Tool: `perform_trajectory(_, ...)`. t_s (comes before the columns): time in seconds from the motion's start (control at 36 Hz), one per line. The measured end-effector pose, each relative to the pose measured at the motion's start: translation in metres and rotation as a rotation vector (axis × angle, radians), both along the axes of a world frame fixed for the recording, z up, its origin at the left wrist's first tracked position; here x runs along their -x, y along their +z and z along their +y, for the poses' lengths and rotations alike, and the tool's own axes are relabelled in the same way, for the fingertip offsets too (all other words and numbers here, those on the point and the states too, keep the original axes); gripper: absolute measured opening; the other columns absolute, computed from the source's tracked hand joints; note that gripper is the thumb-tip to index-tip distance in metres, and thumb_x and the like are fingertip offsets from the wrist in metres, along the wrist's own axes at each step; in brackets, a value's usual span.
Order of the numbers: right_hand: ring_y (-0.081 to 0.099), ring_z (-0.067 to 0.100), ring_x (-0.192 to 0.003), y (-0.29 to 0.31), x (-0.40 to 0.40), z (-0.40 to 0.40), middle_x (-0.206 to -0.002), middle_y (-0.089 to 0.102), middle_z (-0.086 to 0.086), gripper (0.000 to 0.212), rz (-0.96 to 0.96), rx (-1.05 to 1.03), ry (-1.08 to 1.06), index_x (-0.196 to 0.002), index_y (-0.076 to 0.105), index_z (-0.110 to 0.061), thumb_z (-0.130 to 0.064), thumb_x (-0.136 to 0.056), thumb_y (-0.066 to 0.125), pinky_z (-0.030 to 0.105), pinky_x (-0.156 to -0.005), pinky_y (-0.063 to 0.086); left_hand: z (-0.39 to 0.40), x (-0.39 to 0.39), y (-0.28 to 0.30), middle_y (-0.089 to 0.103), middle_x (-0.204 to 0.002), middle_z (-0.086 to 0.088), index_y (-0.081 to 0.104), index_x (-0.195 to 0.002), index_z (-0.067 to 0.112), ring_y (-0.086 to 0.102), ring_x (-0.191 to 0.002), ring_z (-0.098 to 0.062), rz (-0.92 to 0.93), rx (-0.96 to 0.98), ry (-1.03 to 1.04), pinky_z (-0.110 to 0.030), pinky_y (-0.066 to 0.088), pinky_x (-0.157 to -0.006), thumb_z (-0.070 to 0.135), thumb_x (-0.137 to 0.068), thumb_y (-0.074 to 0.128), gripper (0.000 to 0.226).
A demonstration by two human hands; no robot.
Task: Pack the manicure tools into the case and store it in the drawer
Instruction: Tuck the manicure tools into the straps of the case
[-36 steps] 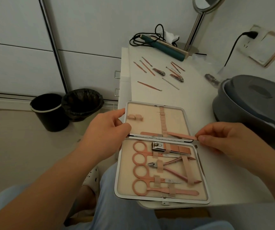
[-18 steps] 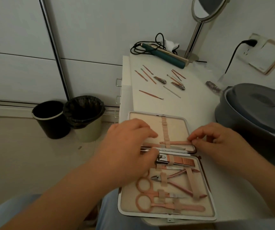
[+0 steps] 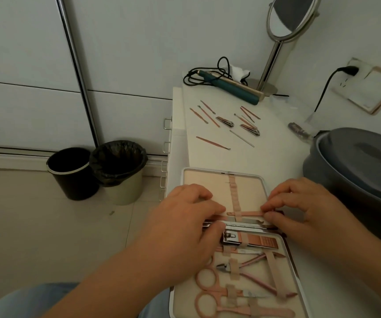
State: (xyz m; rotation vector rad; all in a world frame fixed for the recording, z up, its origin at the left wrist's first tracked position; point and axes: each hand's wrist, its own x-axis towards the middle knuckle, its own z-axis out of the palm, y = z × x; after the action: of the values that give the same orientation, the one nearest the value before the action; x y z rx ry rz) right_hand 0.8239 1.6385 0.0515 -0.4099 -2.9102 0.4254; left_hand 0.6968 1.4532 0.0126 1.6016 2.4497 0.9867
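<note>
Case point(image 3: 221, 180): laid open at the near edge of the bench point(image 3: 272, 161), scissors and clippers strapped in the near half.
Pink tool point(image 3: 245, 213): lying across the far half, threaded under the strap.
Right hand point(image 3: 304, 210): grip pinched on the pink tool's right end.
Left hand point(image 3: 185, 228): grip curled, fingertips pressed at the hinge; nothing seen held.
Loose tools point(image 3: 225, 121): scattered toward the far end of the bench.

No text, label, brand or number can be read anywhere. The pink plate point(image 3: 263, 241) in the case has faint marks, too blurred to read.
</note>
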Motion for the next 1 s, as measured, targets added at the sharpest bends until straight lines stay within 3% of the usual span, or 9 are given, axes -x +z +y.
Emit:
perform_trajectory(0.14,0.048,-0.005,-0.091,-0.003,0.003,-0.001,-0.081,0.057,-0.023,0.024,0.074,0.054,0.007,-0.068,0.059,-0.046,-0.025,-0.076,0.069,0.016,-0.078,0.041,0.001,0.002,0.0,0.04,-0.122,0.026,0.047,-0.124,0.041,0.027,-0.113,0.009,0.011,0.009,0.0,-0.012,0.027,-0.09,0.048,-0.086,0.041,0.038)
perform_trajectory(0.33,0.041,-0.009,-0.096,-0.001,0.018,-0.008,-0.084,0.053,-0.026,0.009,-0.022,0.025,0.074,-0.075,0.065,-0.043,-0.037,-0.079,0.06,0.009,-0.077,0.036,0.001,0.0,0.001,0.037,-0.123,0.025,0.043,-0.124,0.046,0.024,-0.114,0.007,0.024,0.011,0.009,-0.016,0.029,-0.088,0.05,-0.087,0.038,0.038)
perform_trajectory(0.42,0.043,-0.006,-0.093,-0.003,0.025,-0.012,-0.085,0.054,-0.025,0.007,-0.022,0.021,0.098,-0.078,0.065,-0.04,-0.037,-0.08,0.06,0.014,-0.08,0.037,0.0,0.0,0.001,0.036,-0.125,0.025,0.044,-0.122,0.047,0.023,-0.115,0.006,0.024,0.018,0.012,-0.019,0.031,-0.088,0.051,-0.087,0.036,0.036)
perform_trajectory(0.72,0.038,-0.015,-0.1,-0.01,0.007,-0.005,-0.09,0.05,-0.03,0.012,0.035,0.049,-0.029,-0.07,0.057,-0.047,-0.038,-0.076,0.062,0.005,-0.072,0.033,-0.001,0.003,-0.001,0.038,-0.132,0.022,0.05,-0.122,0.044,0.023,-0.119,0.006,-0.021,0.021,-0.011,-0.021,0.031,-0.1,0.048,-0.088,0.041,0.036)
perform_trajectory(1.0,0.049,-0.011,-0.093,-0.016,0.004,-0.004,-0.09,0.057,-0.021,0.006,0.092,0.245,-0.119,-0.071,0.068,-0.034,-0.03,-0.075,0.065,0.016,-0.077,0.046,0.0,0.002,-0.007,0.039,-0.134,0.024,0.053,-0.121,0.04,0.024,-0.124,0.006,-0.015,-0.013,0.021,-0.016,0.022,-0.102,0.044,-0.086,0.046,0.037)
